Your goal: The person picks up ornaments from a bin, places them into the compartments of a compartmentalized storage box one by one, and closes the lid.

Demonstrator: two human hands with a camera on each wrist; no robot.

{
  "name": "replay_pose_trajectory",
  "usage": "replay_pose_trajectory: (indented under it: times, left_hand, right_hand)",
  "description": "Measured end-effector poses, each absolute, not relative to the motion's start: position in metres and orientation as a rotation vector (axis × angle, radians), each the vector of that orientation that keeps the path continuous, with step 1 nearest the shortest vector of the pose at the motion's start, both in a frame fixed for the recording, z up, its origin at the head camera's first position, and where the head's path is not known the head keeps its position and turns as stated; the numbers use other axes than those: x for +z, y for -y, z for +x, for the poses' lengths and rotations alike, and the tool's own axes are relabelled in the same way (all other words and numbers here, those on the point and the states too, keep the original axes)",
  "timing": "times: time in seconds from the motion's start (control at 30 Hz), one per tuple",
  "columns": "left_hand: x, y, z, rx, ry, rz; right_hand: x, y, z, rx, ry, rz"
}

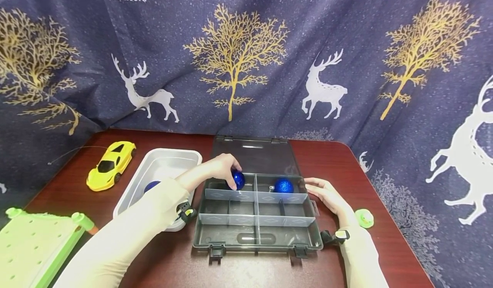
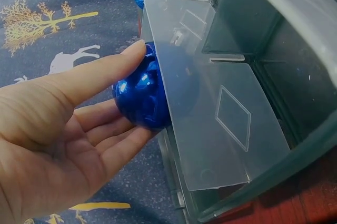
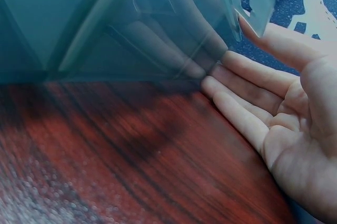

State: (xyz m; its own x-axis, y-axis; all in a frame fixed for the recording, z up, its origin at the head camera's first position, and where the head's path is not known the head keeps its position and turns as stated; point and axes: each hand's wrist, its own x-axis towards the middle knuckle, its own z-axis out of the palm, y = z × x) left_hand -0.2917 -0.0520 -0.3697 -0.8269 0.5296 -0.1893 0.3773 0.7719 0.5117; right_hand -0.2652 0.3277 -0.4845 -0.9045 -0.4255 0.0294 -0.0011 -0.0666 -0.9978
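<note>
My left hand holds a shiny blue bauble between thumb and fingers, in the back left compartment of a grey see-through divider box. In the left wrist view, a milky divider partly hides the shiny bauble. A glittery blue bauble lies in the back right compartment, its metal cap facing left. At the box's right side is my right hand. The right wrist view shows that hand's extended fingers touching the outer wall.
Left of the box stands a white plastic basin with another blue round thing inside, partly behind my sleeve. A yellow toy car, a green perforated plastic piece and a small green round object surround them. The box's lid lies back.
</note>
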Motion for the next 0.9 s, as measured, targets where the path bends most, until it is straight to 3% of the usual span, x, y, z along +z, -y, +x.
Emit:
replay_pose_trajectory:
  times: [0.9]
  left_hand:
    - [-0.3650,0.0493,-0.2880,0.580,-2.632,0.717]
  right_hand:
    - [-0.4839,-0.3274,-0.2645,-2.048,-1.918,-0.485]
